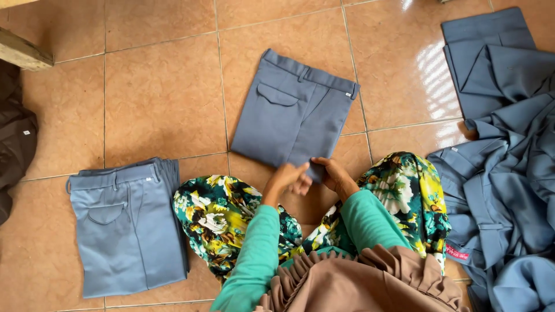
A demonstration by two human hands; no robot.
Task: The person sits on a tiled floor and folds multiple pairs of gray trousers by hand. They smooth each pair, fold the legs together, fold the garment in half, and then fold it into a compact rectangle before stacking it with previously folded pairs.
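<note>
A folded pair of grey-blue trousers point(293, 112) lies flat on the tiled floor in front of me, waistband at the far end, back pocket flap up. My left hand point(285, 180) and my right hand point(335, 175) meet at its near edge, fingers pinching the fabric there. Both arms wear green sleeves. My knees, in floral cloth point(219, 216), spread to either side of the hands.
A stack of folded grey-blue trousers point(127, 225) lies at my left. A loose heap of the same trousers point(503, 150) fills the right side. Dark brown clothing point(14, 138) lies at the far left, under a wooden edge point(20, 52).
</note>
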